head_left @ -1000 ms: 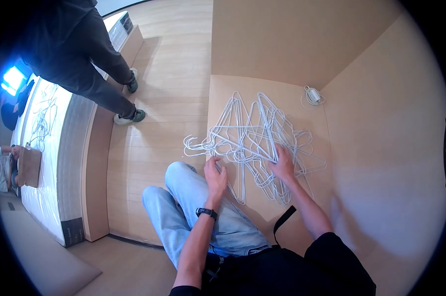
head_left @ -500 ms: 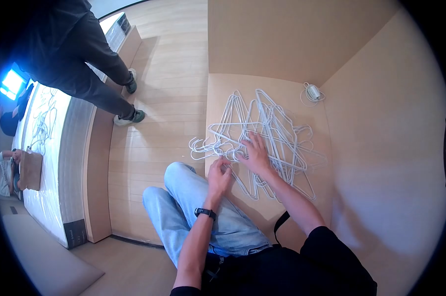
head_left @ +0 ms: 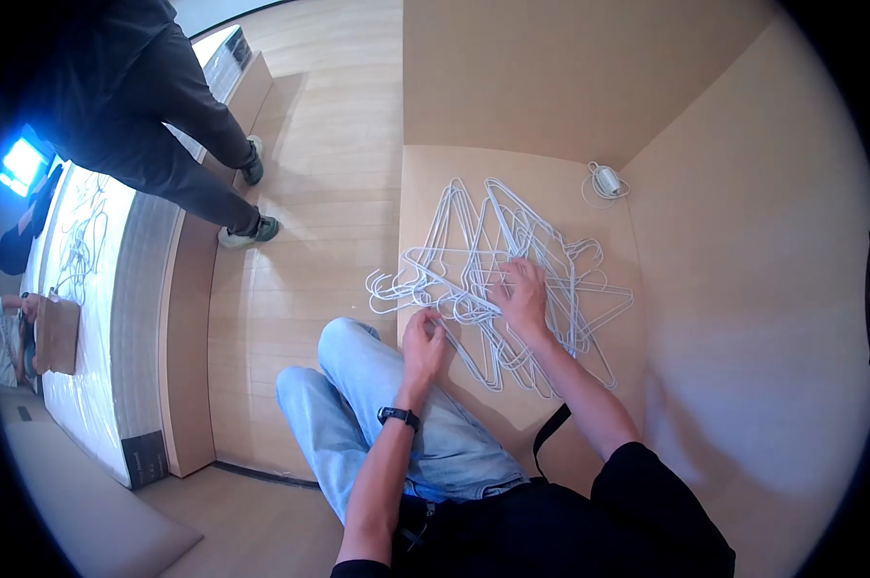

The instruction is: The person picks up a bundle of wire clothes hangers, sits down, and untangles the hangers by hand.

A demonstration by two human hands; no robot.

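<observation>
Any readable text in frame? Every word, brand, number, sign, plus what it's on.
None legible.
Dark corner label on the wrapped mattress: pale print, too small and blurred.
Dark patch at its far end: can't tell if there's lettering.
Lit screen: washed out.
Hangers, wristband: no text visible.

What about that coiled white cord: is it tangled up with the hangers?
No, the coiled white cord lies apart from the hangers, with a visible gap between them.

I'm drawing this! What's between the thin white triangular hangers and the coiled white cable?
Only a bare patch of flat, light-brown board lies between the hangers and the cable, as the head view shows.
</observation>
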